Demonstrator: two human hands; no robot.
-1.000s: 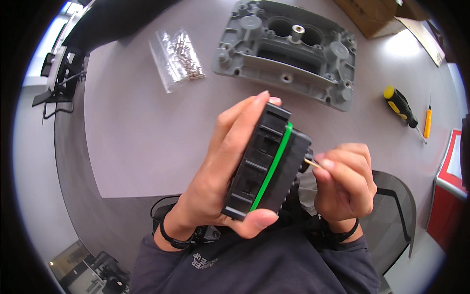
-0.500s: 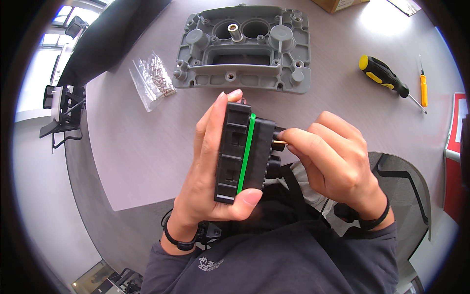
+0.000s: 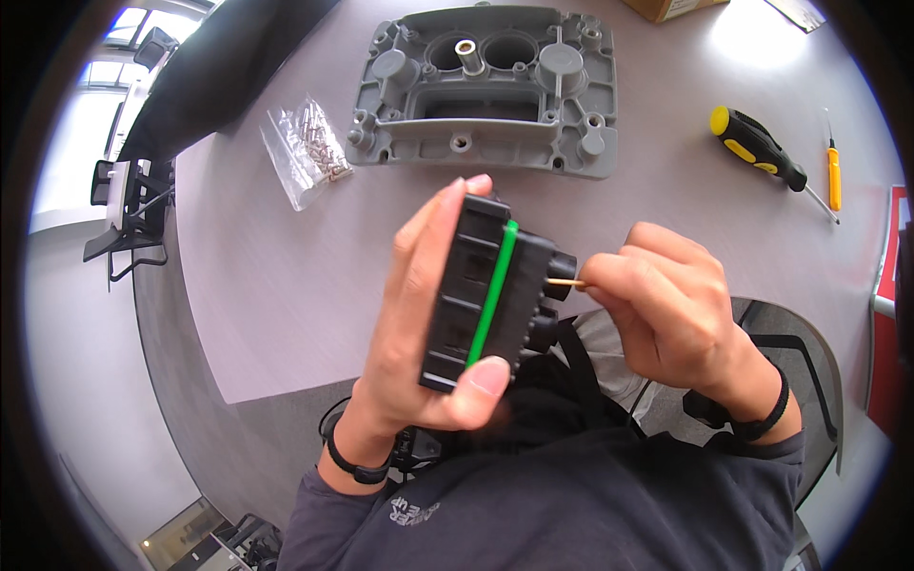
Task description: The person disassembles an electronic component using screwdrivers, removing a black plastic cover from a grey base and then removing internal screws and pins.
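Note:
My left hand (image 3: 405, 309) grips a black plastic block (image 3: 519, 295) above the table's front edge. A bright green strip (image 3: 493, 293) runs along the block's length, and several round black stubs stick out of its right side. My thumb presses the near end, while the fingers wrap the left side. To the right, my right hand (image 3: 666, 305) pinches a thin tan rod (image 3: 568, 283) between thumb and forefinger. The rod's other end meets the block's stubbed side; whether it sits in a hole I cannot tell.
Behind the block lies a grey cast housing (image 3: 481, 143) with a metal sleeve (image 3: 468, 57) standing on it. A clear bag of small metal pieces (image 3: 307, 152) is at left. A black-and-yellow screwdriver (image 3: 762, 152) and a slim yellow screwdriver (image 3: 834, 176) lie at right.
My right hand has drawn back to the right from the block, so more of the tan rod shows. The block has tilted slightly in my left hand.

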